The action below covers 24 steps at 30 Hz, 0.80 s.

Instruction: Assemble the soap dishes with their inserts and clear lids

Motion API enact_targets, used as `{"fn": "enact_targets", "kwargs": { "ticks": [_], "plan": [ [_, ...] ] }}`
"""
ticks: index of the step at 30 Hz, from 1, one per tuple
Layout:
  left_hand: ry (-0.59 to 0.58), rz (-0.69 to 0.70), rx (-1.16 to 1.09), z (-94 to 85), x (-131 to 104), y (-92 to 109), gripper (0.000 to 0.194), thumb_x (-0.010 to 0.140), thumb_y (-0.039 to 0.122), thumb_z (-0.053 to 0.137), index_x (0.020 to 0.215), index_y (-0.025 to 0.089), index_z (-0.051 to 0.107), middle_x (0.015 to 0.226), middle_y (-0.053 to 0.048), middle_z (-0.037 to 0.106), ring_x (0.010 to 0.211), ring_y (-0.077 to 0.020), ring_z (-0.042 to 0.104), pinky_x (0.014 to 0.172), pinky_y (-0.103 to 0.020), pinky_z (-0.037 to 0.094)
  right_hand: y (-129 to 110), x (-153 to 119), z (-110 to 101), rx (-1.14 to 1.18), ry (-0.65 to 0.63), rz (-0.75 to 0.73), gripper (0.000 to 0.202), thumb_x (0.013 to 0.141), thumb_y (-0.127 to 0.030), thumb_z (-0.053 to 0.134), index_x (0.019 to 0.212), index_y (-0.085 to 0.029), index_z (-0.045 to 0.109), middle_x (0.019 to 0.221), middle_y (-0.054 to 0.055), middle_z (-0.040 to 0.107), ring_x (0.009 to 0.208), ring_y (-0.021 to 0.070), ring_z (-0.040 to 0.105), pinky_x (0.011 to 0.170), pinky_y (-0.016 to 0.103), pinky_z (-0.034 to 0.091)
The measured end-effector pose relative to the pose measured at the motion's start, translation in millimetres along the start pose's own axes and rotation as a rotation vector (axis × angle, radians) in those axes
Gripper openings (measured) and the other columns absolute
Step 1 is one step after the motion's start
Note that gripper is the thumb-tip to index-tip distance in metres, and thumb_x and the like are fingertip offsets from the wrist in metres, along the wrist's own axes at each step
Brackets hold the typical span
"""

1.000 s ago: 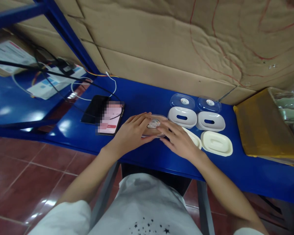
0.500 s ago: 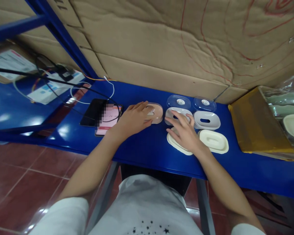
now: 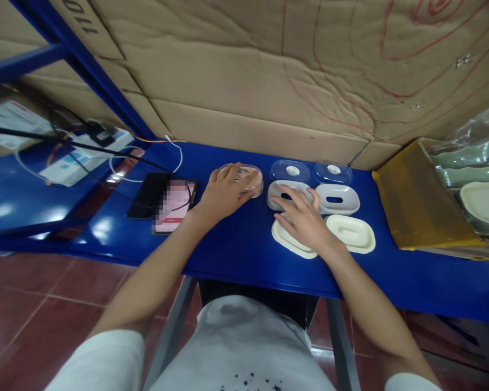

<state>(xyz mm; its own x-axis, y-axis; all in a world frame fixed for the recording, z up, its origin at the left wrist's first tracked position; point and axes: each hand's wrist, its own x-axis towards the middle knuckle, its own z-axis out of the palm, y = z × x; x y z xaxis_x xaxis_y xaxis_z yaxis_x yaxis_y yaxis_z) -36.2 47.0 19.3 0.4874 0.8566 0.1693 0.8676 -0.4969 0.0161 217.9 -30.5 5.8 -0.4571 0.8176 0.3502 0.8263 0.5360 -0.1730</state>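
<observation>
My left hand [image 3: 227,189] lies over a pinkish oval box [image 3: 252,187] with a clear lid, its fingers across the top and the thumb at the near edge. Part of the box is hidden beneath it. My right hand [image 3: 303,214] has its fingers apart above a white oval tray [image 3: 274,191] with a dark slot; whether the fingertips touch it I cannot tell. Nearer me, a cream oval dish [image 3: 290,241] is partly covered by that hand. A second white slotted tray [image 3: 348,200] and another cream dish [image 3: 361,234] lie to the right.
Two clear lids [image 3: 290,169] with round stickers lie behind the white trays on the blue table [image 3: 228,244]. At the left are a lit phone [image 3: 175,203], a black device [image 3: 144,196] and cables. A taped carton [image 3: 415,201] stands right, cardboard [image 3: 228,70] behind.
The pinkish box has shifted slightly away from me under my left hand, whose fingers now reach further over its top. My right hand has hardly moved. The whole view has shifted a little.
</observation>
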Motion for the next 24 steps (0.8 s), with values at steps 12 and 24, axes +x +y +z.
{"fn": "enact_targets", "kwargs": {
  "ticks": [12,24],
  "plan": [
    [0.084,0.288,-0.221,10.3,9,26,0.061,0.110,0.053,0.055,0.160,0.019,0.052,0.167,-0.022,0.048,0.157,-0.0397,0.046,0.128,-0.061,0.036,53,-7,-36,0.043,-0.029,0.191,0.032,0.111,-0.036,0.052,0.136,-0.027,0.071,0.142,0.011,0.074,0.134,0.0336,0.067,0.112,0.056,0.040],
    [-0.055,0.317,-0.382,34.2,32,31,0.058,0.100,0.046,0.075,0.151,0.023,0.060,0.176,-0.019,0.034,0.163,-0.0403,0.036,0.131,-0.062,0.033,68,-20,-61,0.279,-0.268,0.263,0.012,0.099,-0.029,0.065,0.091,-0.024,0.074,0.082,0.001,0.073,0.074,0.0196,0.068,0.071,0.033,0.048]
  ]
}}
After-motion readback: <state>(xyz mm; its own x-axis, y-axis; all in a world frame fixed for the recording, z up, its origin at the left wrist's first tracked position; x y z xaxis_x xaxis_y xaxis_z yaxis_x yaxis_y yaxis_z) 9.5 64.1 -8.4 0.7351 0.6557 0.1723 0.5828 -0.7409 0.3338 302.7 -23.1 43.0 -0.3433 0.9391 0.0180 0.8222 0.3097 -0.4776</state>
